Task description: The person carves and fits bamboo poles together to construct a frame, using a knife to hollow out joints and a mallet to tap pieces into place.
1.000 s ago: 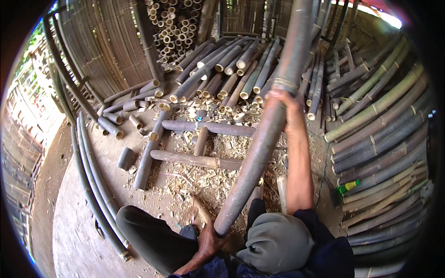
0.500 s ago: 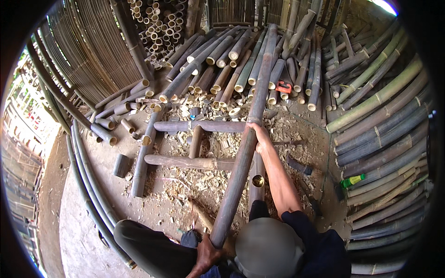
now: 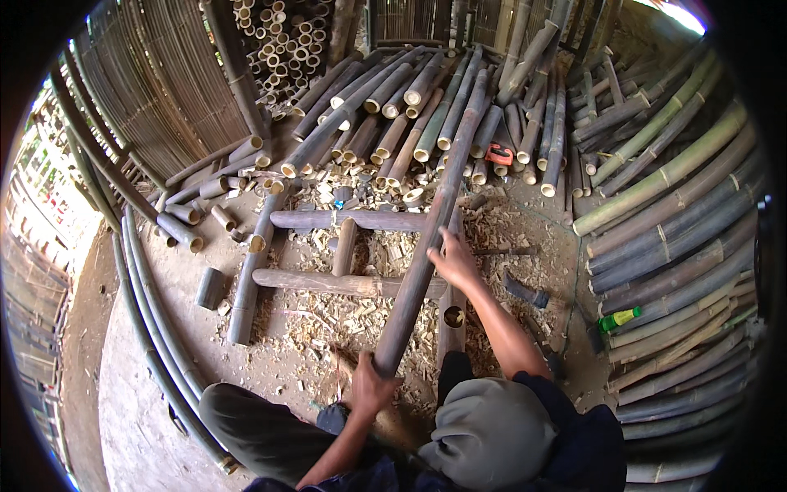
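A long dark bamboo pole (image 3: 416, 297) slants from near my knees toward the bamboo stack at the back. My left hand (image 3: 373, 387) is closed around its near end. Farther along, my right hand (image 3: 457, 262) has its thumb and bent fingers against the pole's right side. Under the pole lies a ladder-like bamboo frame: a left post (image 3: 244, 302), two crosspieces, the far one (image 3: 361, 220) and the near one (image 3: 344, 284), and a short upright (image 3: 345, 248) between them. The right post (image 3: 452, 328) has a round hole and is partly hidden by the pole.
Wood chips (image 3: 320, 328) litter the floor. Cut bamboo poles (image 3: 393, 90) lie stacked at the back, more (image 3: 672, 246) along the right. An orange-handled tool (image 3: 498, 154) rests on the stack; a green bottle (image 3: 619, 319) lies right. A short bamboo piece (image 3: 211, 288) and long bent poles (image 3: 160, 320) are at left.
The pole's near end has moved forward, away from my body, along with my left hand. My right hand has shifted slightly nearer along the pole, its fingers looser than before.
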`<state>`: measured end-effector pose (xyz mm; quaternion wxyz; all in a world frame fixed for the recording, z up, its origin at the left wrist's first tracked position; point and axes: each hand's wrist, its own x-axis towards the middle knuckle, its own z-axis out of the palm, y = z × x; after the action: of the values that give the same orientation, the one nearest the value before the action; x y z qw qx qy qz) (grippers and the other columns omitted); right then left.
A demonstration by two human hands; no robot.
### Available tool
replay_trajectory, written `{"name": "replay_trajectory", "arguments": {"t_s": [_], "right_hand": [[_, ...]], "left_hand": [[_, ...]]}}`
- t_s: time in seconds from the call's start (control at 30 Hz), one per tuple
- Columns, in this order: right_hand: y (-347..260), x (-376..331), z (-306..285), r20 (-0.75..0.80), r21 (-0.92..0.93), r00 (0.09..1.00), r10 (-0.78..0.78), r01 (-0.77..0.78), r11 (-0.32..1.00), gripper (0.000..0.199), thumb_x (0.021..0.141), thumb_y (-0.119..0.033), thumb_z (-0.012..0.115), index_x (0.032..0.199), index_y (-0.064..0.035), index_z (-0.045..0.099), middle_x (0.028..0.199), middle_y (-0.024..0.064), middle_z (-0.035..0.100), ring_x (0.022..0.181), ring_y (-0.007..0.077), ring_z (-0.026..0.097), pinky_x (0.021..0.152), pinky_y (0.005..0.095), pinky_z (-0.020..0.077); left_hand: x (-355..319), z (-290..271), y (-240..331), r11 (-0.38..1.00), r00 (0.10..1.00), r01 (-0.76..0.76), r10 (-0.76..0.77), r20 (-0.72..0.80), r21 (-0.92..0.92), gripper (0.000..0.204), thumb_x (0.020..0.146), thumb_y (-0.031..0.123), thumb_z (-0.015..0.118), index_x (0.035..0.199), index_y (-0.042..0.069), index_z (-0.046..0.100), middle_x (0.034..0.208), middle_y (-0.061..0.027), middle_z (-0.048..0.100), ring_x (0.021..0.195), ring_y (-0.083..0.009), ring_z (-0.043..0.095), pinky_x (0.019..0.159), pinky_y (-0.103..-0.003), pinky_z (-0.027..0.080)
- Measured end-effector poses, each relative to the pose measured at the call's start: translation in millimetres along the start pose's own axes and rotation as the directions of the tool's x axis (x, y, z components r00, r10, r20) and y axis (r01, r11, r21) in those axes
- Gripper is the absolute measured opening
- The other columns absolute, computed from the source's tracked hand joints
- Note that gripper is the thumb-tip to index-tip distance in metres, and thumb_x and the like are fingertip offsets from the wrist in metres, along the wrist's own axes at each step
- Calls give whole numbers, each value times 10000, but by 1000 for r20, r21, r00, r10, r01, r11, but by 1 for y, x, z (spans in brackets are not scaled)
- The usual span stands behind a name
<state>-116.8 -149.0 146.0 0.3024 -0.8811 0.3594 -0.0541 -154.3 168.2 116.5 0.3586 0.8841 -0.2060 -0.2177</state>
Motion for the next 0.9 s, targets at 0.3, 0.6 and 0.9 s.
{"name": "replay_trajectory", "arguments": {"t_s": [0.3,0.6,0.9], "right_hand": [[-34,-84,42,373,-30,869,-324,360,932,968,822,-174,733,1600,9,189,1596,282,307,1333,433,525,1066,484,521],[-37,-9,84,165,-83,920,-356,372,924,698,797,99,668,1439,22,406,1310,293,535,957,338,688,640,373,651],[-24,83,80,66,-382,805,-589,566,731,459,834,-72,733,1223,15,504,996,262,681,683,344,737,526,432,631]], "left_hand": [[204,33,8,927,930,-344,315,-189,-150,524,825,123,765,1248,64,459,1083,-278,634,1015,-481,602,819,-644,459],[260,46,18,538,1000,15,14,27,-843,547,918,213,585,1406,45,405,1191,-171,451,1010,-272,560,689,-366,575],[327,44,-2,885,973,-109,2,-230,-452,475,979,428,633,1251,46,559,1156,-196,566,1125,-340,519,1018,-488,418]]}}
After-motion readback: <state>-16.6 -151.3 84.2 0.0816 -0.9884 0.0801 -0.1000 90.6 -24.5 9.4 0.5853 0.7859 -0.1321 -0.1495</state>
